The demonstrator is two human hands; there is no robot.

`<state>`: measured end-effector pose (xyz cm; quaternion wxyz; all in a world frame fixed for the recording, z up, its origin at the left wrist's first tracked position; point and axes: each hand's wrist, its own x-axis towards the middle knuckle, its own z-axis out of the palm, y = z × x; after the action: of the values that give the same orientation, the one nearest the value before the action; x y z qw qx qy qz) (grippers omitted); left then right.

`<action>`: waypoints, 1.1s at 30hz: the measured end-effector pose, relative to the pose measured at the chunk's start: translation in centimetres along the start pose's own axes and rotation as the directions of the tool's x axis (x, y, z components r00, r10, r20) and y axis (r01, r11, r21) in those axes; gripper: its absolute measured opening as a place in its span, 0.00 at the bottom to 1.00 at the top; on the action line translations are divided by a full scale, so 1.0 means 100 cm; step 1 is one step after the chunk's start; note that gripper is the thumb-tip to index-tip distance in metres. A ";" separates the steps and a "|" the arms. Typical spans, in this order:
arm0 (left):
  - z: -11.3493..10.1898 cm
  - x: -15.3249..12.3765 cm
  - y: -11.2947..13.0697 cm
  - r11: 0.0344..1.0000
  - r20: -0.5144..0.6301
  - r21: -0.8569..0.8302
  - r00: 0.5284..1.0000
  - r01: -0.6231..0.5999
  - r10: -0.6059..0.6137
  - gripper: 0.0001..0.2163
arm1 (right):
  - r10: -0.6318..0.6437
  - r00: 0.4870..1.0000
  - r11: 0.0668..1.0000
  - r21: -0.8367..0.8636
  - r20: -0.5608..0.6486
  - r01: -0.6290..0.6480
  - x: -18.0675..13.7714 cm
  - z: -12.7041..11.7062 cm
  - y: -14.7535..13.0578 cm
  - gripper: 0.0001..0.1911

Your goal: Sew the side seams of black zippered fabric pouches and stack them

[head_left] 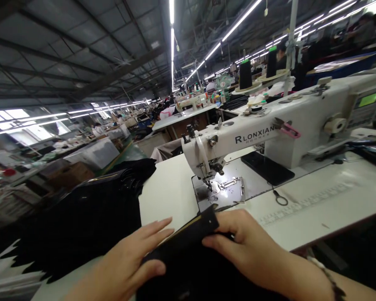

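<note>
A folded piece of black fabric with a thin gold edge lies at the near edge of the white sewing table. My left hand grips its left side, thumb under the edge and fingers stretched flat on the tabletop. My right hand pinches the fabric's right end, thumb and fingers closed on it. The fabric's tip points toward the needle plate of a white sewing machine just beyond.
A heap of black fabric pieces fills the table's left side. A black phone and a small metal ring lie right of the needle plate. Thread cones stand behind the machine. Other workstations and people stretch into the background.
</note>
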<state>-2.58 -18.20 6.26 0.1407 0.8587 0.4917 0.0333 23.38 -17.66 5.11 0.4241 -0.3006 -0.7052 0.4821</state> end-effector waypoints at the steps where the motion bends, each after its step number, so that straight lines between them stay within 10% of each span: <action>1: -0.001 0.017 0.012 0.987 0.048 -0.161 0.999 0.011 -0.003 0.23 | 0.017 1.000 1.000 -0.024 -0.006 -0.017 0.003 0.005 0.009 0.11; 5: 0.005 0.061 0.040 0.771 0.084 -0.634 0.996 0.061 -0.010 0.18 | 0.082 0.996 0.992 -0.095 -0.023 -0.084 0.006 0.015 0.031 0.08; 10: 0.005 0.067 0.035 0.623 0.117 -0.763 0.985 0.171 -0.127 0.14 | 0.118 0.991 0.965 -0.226 -0.068 -0.131 0.000 0.002 0.025 0.11; 24: 0.002 0.066 0.045 0.865 -0.093 -0.501 0.993 0.021 -0.078 0.11 | 0.047 0.985 0.914 -0.392 -0.166 -0.110 -0.002 0.008 0.033 0.17; 33: 0.006 0.068 0.041 0.794 -0.034 -0.598 0.987 0.108 -0.159 0.13 | 0.000 0.993 0.968 -0.251 -0.120 -0.030 0.006 0.004 0.032 0.13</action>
<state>4.48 -14.48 6.25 0.3842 0.7323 0.5212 0.2109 22.82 -16.19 2.29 0.4201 -0.3856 -0.7319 0.3730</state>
